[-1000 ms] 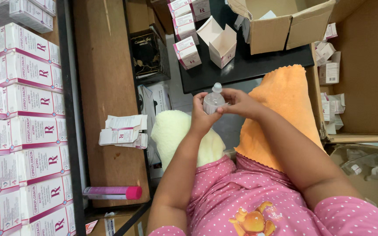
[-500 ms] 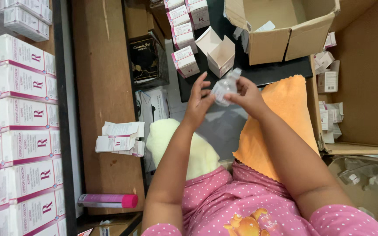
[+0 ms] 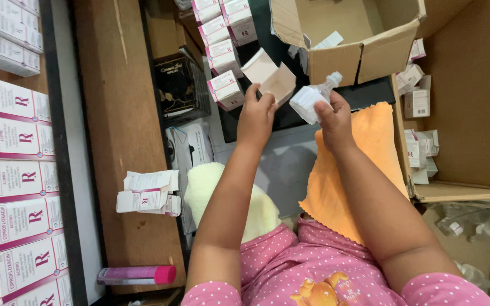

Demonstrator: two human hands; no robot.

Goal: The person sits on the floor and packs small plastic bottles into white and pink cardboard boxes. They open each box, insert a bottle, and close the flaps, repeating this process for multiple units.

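Observation:
My right hand (image 3: 333, 120) holds a small clear plastic bottle (image 3: 312, 97) with a white cap, tilted toward the upper right. My left hand (image 3: 255, 115) grips the edge of an open small white carton (image 3: 269, 72) that stands on the black tray (image 3: 290, 113). The bottle hangs just right of the carton, a little apart from it. Both forearms reach forward over my lap in a pink dotted top.
A row of white-and-pink cartons (image 3: 220, 39) stands at the tray's left. An open cardboard box (image 3: 347, 34) sits behind. Stacked medicine cartons (image 3: 12, 170) fill the left shelf. An orange cloth (image 3: 364, 164), a pale yellow cloth (image 3: 222, 192), folded leaflets (image 3: 146, 192) and a pink tube (image 3: 137, 275) lie nearby.
Both hands have moved forward from my lap to the tray. The left hand let go of the bottle and took hold of the open carton; the right hand carried the bottle up beside it.

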